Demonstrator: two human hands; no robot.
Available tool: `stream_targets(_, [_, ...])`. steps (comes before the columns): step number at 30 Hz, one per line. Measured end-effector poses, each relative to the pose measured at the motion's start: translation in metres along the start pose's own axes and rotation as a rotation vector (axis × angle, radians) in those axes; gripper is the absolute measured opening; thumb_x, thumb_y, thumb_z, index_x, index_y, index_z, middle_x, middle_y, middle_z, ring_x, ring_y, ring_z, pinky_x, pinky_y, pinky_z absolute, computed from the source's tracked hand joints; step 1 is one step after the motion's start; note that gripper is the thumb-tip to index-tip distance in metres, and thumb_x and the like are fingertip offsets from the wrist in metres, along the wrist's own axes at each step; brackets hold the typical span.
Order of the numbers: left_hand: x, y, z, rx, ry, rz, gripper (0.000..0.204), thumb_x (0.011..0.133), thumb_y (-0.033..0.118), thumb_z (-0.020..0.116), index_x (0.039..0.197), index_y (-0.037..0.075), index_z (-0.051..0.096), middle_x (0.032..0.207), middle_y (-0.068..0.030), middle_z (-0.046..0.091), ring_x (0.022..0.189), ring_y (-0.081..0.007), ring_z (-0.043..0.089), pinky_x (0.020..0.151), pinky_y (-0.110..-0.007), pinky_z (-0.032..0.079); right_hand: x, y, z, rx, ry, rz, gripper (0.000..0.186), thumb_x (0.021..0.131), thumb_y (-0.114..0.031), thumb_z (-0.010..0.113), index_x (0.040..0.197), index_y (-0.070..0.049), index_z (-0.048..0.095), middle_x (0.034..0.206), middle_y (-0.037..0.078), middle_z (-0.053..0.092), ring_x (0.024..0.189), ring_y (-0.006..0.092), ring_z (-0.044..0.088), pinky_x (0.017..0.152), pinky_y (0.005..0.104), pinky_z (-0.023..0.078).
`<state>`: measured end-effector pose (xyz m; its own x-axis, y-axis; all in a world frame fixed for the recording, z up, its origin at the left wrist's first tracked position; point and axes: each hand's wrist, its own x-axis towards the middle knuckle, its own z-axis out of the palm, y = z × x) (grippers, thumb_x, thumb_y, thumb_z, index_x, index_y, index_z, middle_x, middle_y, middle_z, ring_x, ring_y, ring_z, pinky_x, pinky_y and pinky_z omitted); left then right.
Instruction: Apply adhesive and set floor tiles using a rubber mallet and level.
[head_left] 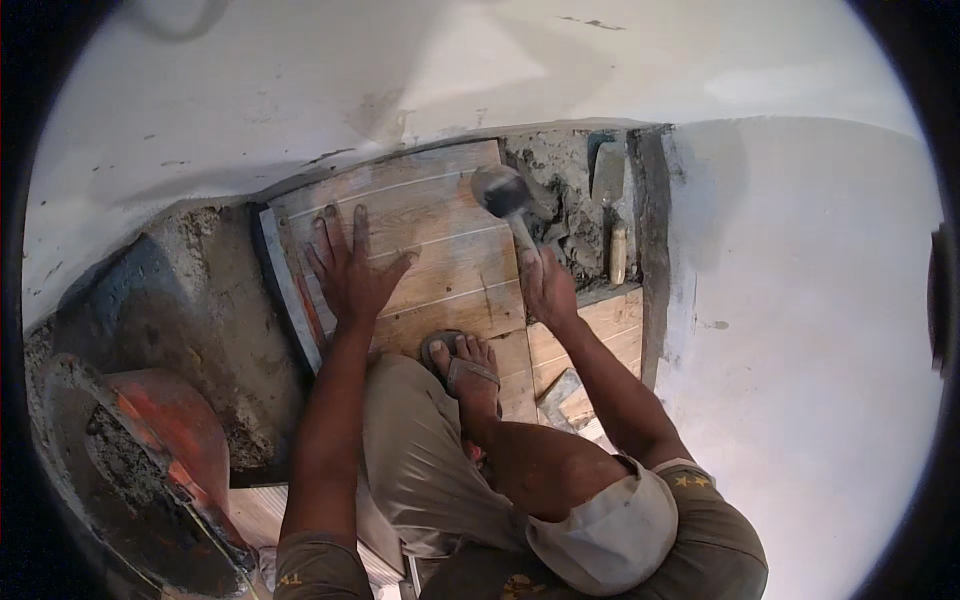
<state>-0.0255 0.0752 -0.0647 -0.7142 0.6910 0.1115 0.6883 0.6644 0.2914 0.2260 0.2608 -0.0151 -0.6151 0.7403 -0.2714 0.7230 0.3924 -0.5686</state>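
Observation:
My left hand (352, 278) lies with fingers spread on a wood-patterned floor tile (440, 270) marked by pale lines. My right hand (550, 288) grips the handle of a mallet (504, 194). The mallet's dark, slightly blurred head is over the tile's far right corner; whether it touches the tile I cannot tell. Just right of that corner is a patch of rough grey mortar (572, 220). A trowel (609, 178) with a wooden handle lies on the mortar's right side, the handle toward me.
Another wood-patterned tile (590, 335) lies nearer, on the right. My sandalled foot (470, 365) rests on the tiles. At lower left is a mortar-caked container (75, 440) beside an orange-red one (185, 410). White walls (800, 300) border the floor ahead and right. Bare grey floor (200, 310) lies left.

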Motion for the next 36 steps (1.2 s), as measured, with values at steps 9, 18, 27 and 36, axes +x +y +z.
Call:
stream_targets(9, [-0.007, 0.003, -0.003, -0.01, -0.01, 0.007, 0.108, 0.07, 0.077, 0.075, 0.157, 0.022, 0.045, 0.167, -0.0204, 0.027, 0.152, -0.0431, 0.028, 0.116, -0.07, 0.024, -0.011, 0.009, 0.005, 0.06, 0.236, -0.374, 0.035, 0.107, -0.033, 0.047, 0.106, 0.001, 0.053, 0.081, 0.031, 0.061, 0.077, 0.0557, 0.061, 0.064, 0.0598, 0.048])
stream_targets(18, [-0.001, 0.01, -0.008, -0.014, -0.033, -0.017, 0.106, 0.072, 0.075, 0.076, 0.158, 0.022, 0.043, 0.165, -0.0228, 0.03, 0.153, -0.0435, 0.025, 0.117, -0.071, 0.02, 0.003, 0.024, 0.0, -0.216, -0.12, 0.0, 0.029, 0.104, -0.03, 0.055, 0.106, -0.001, 0.052, 0.08, 0.032, 0.063, 0.078, 0.0556, 0.063, 0.065, 0.0618, 0.048])
stream_targets(27, [-0.006, 0.004, -0.004, -0.007, -0.055, -0.02, 0.108, 0.07, 0.075, 0.077, 0.158, 0.023, 0.043, 0.164, -0.0241, 0.03, 0.153, -0.0436, 0.026, 0.117, -0.071, 0.02, -0.005, 0.01, 0.015, -0.104, -0.044, -0.064, 0.027, 0.104, -0.028, 0.054, 0.109, -0.001, 0.052, 0.078, 0.032, 0.063, 0.075, 0.0563, 0.062, 0.064, 0.0614, 0.048])
stream_targets(36, [0.001, 0.002, 0.002, -0.032, -0.014, -0.013, 0.109, 0.07, 0.075, 0.077, 0.158, 0.022, 0.043, 0.166, -0.022, 0.028, 0.152, -0.0431, 0.027, 0.117, -0.07, 0.02, -0.002, -0.009, 0.016, 0.075, 0.023, -0.09, 0.024, 0.106, -0.027, 0.05, 0.11, -0.004, 0.05, 0.085, 0.03, 0.064, 0.081, 0.0559, 0.062, 0.069, 0.0626, 0.047])
